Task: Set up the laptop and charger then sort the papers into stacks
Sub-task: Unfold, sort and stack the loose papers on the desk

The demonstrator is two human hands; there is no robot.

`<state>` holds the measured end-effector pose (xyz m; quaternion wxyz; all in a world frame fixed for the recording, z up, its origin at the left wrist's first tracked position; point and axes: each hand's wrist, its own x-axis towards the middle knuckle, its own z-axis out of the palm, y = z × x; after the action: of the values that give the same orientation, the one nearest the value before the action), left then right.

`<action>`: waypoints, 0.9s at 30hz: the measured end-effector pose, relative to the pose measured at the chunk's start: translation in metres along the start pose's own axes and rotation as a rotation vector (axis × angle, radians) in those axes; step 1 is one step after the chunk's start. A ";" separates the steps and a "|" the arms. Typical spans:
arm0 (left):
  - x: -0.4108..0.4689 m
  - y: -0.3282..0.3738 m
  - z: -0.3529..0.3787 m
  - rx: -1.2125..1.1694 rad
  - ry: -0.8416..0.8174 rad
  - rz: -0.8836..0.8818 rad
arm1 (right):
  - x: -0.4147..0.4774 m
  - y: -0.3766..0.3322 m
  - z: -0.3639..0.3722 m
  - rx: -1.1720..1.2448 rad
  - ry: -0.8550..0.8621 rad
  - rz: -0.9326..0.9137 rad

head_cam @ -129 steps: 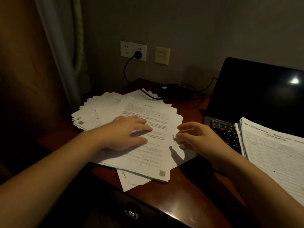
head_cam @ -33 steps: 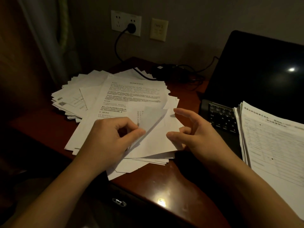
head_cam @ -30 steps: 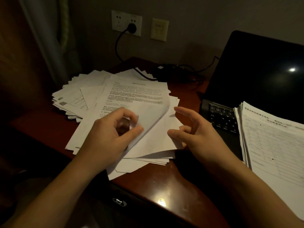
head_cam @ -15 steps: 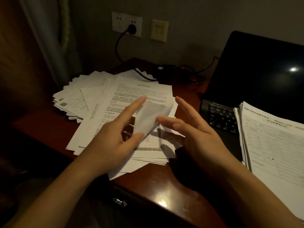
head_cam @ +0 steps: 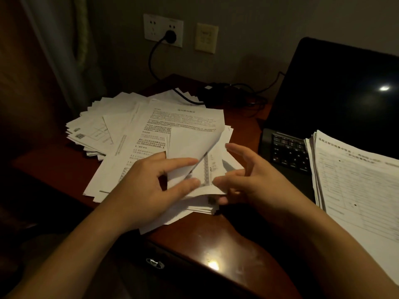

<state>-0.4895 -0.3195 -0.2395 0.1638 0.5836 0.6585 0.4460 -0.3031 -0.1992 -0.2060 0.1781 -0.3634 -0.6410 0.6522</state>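
The left hand (head_cam: pixel 149 186) pinches a small sheet (head_cam: pixel 190 145) between thumb and forefinger. It peels the near edge up, so that the blank back curls over and the bordered page beneath shows. Held this way, the sheet should come free of the loose pile of papers (head_cam: pixel 133 130) without dragging its neighbours. The right hand (head_cam: pixel 257 180) waits just beside the sheet's right edge, fingers spread and lightly bent, grasping nothing. It seems placed to receive the sheet or to steady what lies under it. The pile fans untidily over the left part of the wooden desk (head_cam: pixel 216 244), which suggests the sorting has far to go. A squared stack (head_cam: pixel 356 190) lies to the right, over part of the keyboard (head_cam: pixel 287 149) of the open laptop (head_cam: pixel 345 93), and is probably where chosen pages go. Behind the pile the charger brick (head_cam: pixel 218 91) sits on the desk with its plug (head_cam: pixel 170 36) in the wall socket (head_cam: pixel 163 30), so the setting-up looks done. Whether the lead reaches the laptop I cannot tell.
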 end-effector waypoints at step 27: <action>-0.003 -0.003 0.000 -0.063 0.292 -0.022 | 0.003 0.004 0.000 -0.253 0.110 -0.115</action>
<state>-0.4902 -0.3219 -0.2430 0.0890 0.4998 0.6674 0.5448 -0.3041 -0.1981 -0.2105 0.2030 -0.3807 -0.7271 0.5341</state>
